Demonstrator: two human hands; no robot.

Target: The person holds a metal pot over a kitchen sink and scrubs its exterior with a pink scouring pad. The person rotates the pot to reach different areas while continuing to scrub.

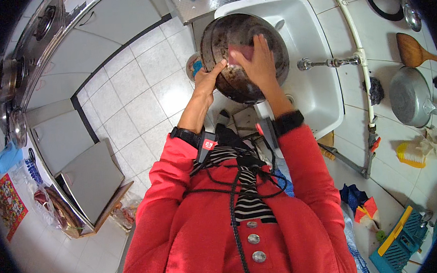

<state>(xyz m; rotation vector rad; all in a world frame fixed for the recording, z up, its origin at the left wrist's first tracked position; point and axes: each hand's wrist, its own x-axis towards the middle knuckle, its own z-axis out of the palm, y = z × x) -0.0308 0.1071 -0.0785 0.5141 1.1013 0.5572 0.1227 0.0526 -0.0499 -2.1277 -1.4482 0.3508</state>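
Observation:
A round metal pan [234,32], its surface darkened and stained brown, is held up over the left side of a white sink [317,103]. My left hand [207,78] grips its near left rim, with the thumb on the stained surface. My right hand [261,63] presses a dark red scouring pad [242,53] flat against the pan, with the fingers stretched out. Part of the pad is hidden under that hand. A chrome tap [327,62] reaches over the sink from the right, beside the pan.
A metal-topped counter [190,5] adjoins the sink's far end. On the tiled wall at right are a white pipe [356,39], a wooden spatula [412,50] and a metal saucepan [409,96]. A teal rack [397,242] stands at lower right. One cabinet door [92,179] hangs ajar at left.

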